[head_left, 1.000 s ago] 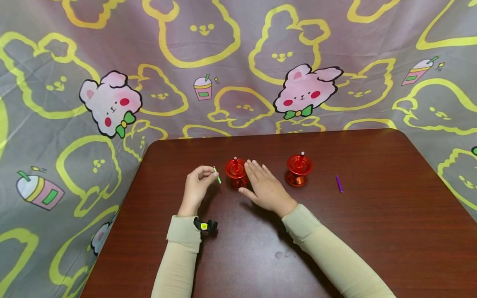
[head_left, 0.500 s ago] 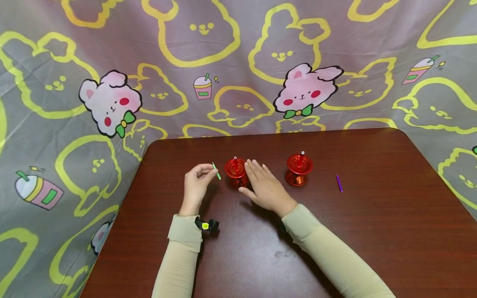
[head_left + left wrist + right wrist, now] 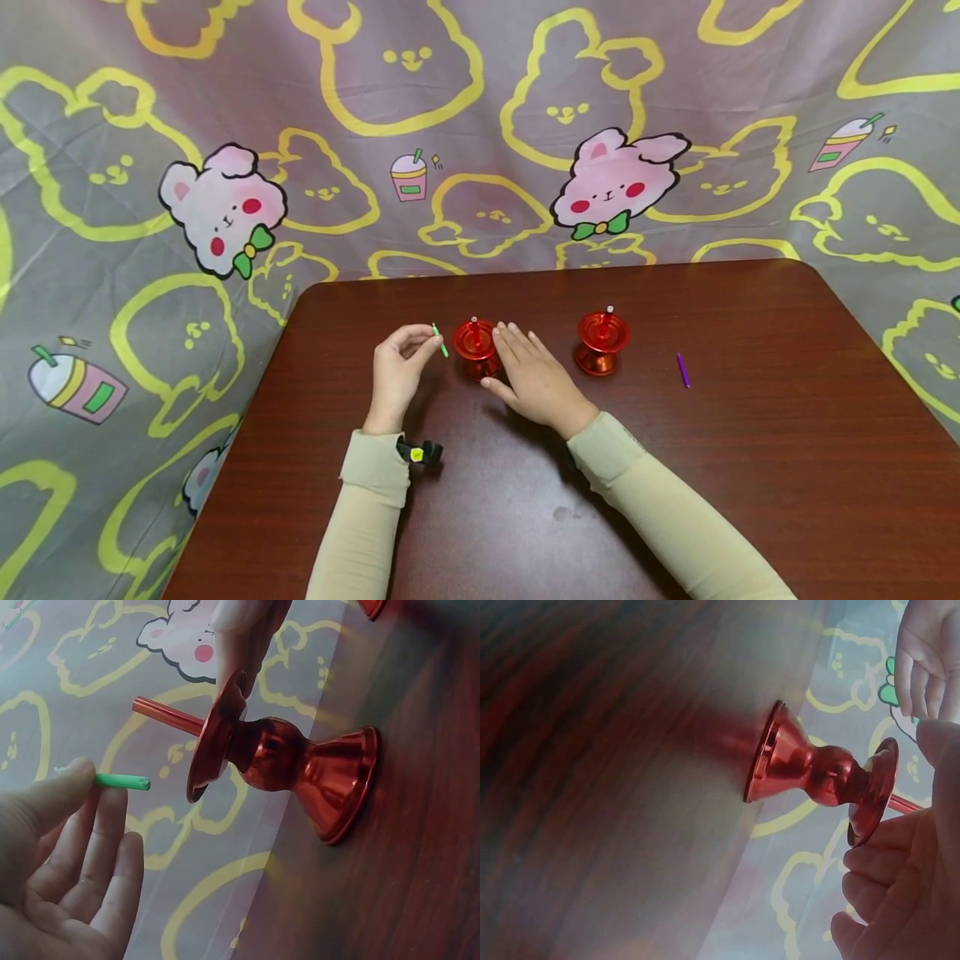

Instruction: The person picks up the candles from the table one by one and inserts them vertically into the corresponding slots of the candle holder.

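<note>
Candle, slender and green, held tilted above the desk, pinched between thumb and fingers of the left grip, just beside an upright red candlestick; the right grip, its fingers extended, touches that candlestick's opposite side.

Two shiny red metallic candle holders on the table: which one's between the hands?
The left shiny red metallic candle holder, between the left hand and right hand; its twin stands outside them, nearer the slim purple stick.
</note>
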A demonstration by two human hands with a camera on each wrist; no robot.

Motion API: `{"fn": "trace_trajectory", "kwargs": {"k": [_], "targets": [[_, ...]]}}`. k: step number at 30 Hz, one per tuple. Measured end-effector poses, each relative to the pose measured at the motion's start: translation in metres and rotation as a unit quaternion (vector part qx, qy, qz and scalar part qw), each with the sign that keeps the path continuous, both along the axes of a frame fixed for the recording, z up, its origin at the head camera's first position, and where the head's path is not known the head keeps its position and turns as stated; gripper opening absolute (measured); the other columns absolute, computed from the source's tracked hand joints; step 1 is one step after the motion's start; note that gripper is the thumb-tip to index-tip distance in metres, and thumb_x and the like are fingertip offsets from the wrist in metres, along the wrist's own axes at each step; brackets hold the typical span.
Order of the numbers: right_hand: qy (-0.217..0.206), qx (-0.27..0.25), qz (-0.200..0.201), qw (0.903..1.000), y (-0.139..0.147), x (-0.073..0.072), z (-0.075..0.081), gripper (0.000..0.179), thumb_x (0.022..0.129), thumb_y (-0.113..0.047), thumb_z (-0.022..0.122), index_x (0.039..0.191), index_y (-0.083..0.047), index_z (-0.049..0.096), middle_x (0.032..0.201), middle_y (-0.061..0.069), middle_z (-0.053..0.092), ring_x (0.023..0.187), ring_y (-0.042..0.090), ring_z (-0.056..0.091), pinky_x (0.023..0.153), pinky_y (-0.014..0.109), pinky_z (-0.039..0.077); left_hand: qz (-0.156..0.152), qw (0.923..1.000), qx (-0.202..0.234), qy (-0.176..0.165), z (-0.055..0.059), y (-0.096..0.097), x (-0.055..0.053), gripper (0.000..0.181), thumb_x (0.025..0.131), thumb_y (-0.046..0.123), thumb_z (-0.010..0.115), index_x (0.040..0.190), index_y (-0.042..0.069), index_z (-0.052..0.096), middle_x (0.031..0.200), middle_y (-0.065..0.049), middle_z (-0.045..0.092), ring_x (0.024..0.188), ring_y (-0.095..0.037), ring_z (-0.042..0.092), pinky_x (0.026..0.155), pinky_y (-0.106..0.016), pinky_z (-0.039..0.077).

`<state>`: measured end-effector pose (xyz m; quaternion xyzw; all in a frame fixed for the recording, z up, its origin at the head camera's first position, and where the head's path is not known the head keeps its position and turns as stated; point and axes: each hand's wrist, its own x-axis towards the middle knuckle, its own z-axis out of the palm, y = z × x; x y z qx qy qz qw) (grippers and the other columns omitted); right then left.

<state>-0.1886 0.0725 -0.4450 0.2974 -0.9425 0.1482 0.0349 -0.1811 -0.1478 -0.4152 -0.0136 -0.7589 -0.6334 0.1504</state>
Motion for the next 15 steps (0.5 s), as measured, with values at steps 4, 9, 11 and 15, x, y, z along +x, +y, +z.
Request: {"fn": "trace_trajectory", "kwargs": {"k": [4, 9, 11, 15], "targets": [[-0.002, 0.001, -0.001, 1.0, 0.0, 0.0, 0.0, 0.079, 0.104, -0.051, 0.05, 0.158, 0.002, 0.028, 0.164, 0.018, 0.027, 0.154, 0.03, 0.02, 0.124, 0.046, 0.014, -0.002, 0.9999, -0.011, 0.011, -0.001, 0.001, -0.003, 0.018, 0.089, -0.003, 0.074, 0.104, -0.013, 0.069, 0.096, -0.028, 0.071, 0.08, -0.005, 0.065, 0.076, -0.016, 0.053], [-0.002, 0.002, 0.002, 1.0, 0.0, 0.0, 0.0, 0.079, 0.104, -0.051, 0.05, 0.158, 0.002, 0.028, 0.164, 0.018, 0.027, 0.154, 0.031, 0.02, 0.124, 0.046, 0.015, 0.001, 0.9992, -0.016, 0.037, -0.014, -0.003, -0.011, 0.018, 0.089, 0.003, 0.078, 0.103, -0.007, 0.072, 0.096, -0.025, 0.072, 0.08, -0.004, 0.065, 0.075, -0.017, 0.052], [-0.004, 0.003, 0.002, 1.0, 0.0, 0.0, 0.001, 0.079, 0.104, -0.051, 0.05, 0.158, 0.002, 0.028, 0.164, 0.018, 0.026, 0.154, 0.031, 0.019, 0.124, 0.046, 0.015, 0.0, 0.9986, -0.021, 0.048, -0.014, -0.003, -0.013, 0.018, 0.088, 0.005, 0.078, 0.102, -0.005, 0.073, 0.096, -0.023, 0.073, 0.08, -0.005, 0.066, 0.075, -0.018, 0.053], [-0.005, 0.005, 0.002, 1.0, 0.001, 0.0, 0.001, 0.08, 0.103, -0.052, 0.05, 0.158, 0.002, 0.027, 0.164, 0.018, 0.026, 0.154, 0.031, 0.019, 0.124, 0.046, 0.015, -0.001, 0.9975, -0.031, 0.064, -0.012, -0.001, -0.015, 0.018, 0.089, 0.008, 0.079, 0.102, -0.003, 0.074, 0.094, -0.018, 0.074, 0.081, -0.007, 0.067, 0.075, -0.018, 0.053]]}}
